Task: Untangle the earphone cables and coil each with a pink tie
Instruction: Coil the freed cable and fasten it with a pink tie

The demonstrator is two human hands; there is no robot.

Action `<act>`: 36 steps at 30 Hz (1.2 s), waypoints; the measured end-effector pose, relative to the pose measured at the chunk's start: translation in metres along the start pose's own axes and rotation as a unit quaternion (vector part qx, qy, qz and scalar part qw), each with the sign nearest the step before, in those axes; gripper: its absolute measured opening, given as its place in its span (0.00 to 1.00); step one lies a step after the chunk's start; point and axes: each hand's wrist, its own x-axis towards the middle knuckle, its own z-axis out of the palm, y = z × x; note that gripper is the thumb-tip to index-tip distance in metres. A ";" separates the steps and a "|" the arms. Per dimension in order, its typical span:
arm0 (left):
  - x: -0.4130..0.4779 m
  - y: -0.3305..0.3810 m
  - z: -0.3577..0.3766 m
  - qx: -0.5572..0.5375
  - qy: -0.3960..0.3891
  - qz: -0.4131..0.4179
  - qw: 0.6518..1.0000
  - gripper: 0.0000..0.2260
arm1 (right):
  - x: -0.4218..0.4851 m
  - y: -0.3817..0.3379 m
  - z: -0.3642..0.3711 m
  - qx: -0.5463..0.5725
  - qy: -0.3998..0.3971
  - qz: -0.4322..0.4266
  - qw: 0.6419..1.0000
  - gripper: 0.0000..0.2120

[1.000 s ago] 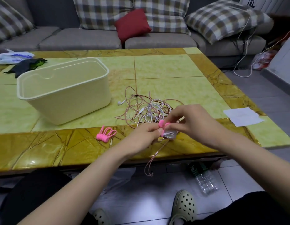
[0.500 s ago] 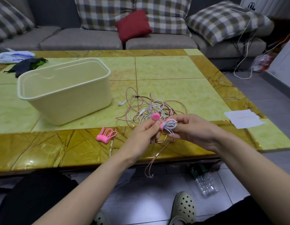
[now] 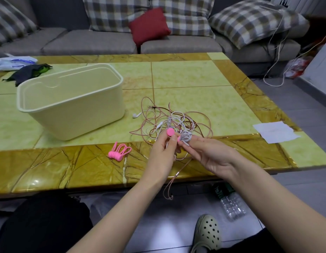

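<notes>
A small coil of white earphone cable (image 3: 185,137) is held in the fingertips of my right hand (image 3: 209,154), just above the table's near edge. My left hand (image 3: 163,152) pinches one round end of a pink tie (image 3: 170,132) beside that coil; the tie's other end shows pink against the coil. Behind my hands lies a tangle of pink, white and brown earphone cables (image 3: 169,121). One pink cable (image 3: 174,181) hangs over the table edge toward the floor. A bunch of spare pink ties (image 3: 119,152) lies to the left.
A cream plastic tub (image 3: 71,101) stands on the yellow-green table (image 3: 191,73) at the left. White paper (image 3: 275,131) lies at the right edge. A bag and dark cloth (image 3: 27,72) sit far left. A plastic bottle (image 3: 229,201) lies on the floor; sofa behind.
Both hands have lifted the white coil slightly and turned it. My left hand has pulled one end of the pink tie up and away from the coil.
</notes>
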 end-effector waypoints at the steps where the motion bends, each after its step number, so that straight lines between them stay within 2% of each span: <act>1: -0.001 0.000 0.000 0.004 -0.011 0.009 1.000 0.10 | -0.002 -0.001 0.001 0.006 -0.003 0.000 1.000 0.11; 8: -0.003 0.002 -0.008 -0.032 -0.078 0.028 0.996 0.07 | -0.002 -0.008 0.001 0.063 0.045 0.040 0.996 0.06; 13: 0.001 0.003 -0.011 -0.033 -0.066 0.041 0.996 0.07 | -0.005 -0.010 0.004 0.043 0.040 0.073 0.996 0.07; 16: -0.001 0.001 -0.007 -0.079 -0.045 0.008 0.996 0.06 | -0.004 -0.010 0.006 0.063 0.039 0.082 0.994 0.09; 19: -0.001 -0.005 -0.001 -0.148 -0.033 -0.037 0.988 0.03 | -0.002 -0.010 0.004 0.095 0.037 0.101 0.990 0.08; 23: 0.000 -0.005 0.009 -0.269 -0.017 -0.108 0.957 0.03 | -0.002 -0.008 -0.003 0.155 0.016 0.144 0.977 0.07; 27: -0.001 -0.004 0.013 -0.317 -0.035 -0.174 0.932 0.06 | -0.004 -0.007 -0.007 0.195 -0.006 0.164 0.967 0.07; 31: 0.001 -0.011 0.009 -0.281 -0.052 -0.200 0.937 0.05 | -0.001 -0.003 -0.011 0.173 0.012 0.160 0.972 0.07; 36: 0.003 -0.016 0.004 -0.226 -0.063 -0.180 0.955 0.05 | 0.004 0.006 -0.010 0.103 0.056 0.098 0.988 0.08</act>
